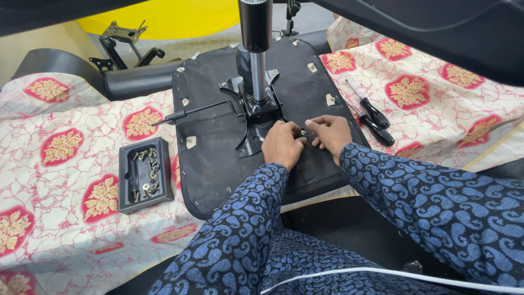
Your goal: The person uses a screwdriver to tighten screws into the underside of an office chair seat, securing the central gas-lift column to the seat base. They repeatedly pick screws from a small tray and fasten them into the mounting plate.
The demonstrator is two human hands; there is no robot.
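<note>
Many screws [146,173] lie loose in black tray [126,201] left of hands.

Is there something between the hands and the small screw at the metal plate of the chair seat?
Nothing visible does. The left hand and right hand already meet at the screw beside the metal plate.

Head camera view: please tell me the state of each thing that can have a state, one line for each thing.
Black upturned chair seat: lying underside up on the patterned cloth.
Black metal mechanism plate with gas column: on the seat, column upright.
Small silver screw: between both hands' fingertips.
Left hand: resting on the seat, at the screw.
Right hand: resting on the seat, at the screw.
Black plastic tray: holding loose screws.
Two black-handled screwdrivers: lying unused on the cloth.
</note>
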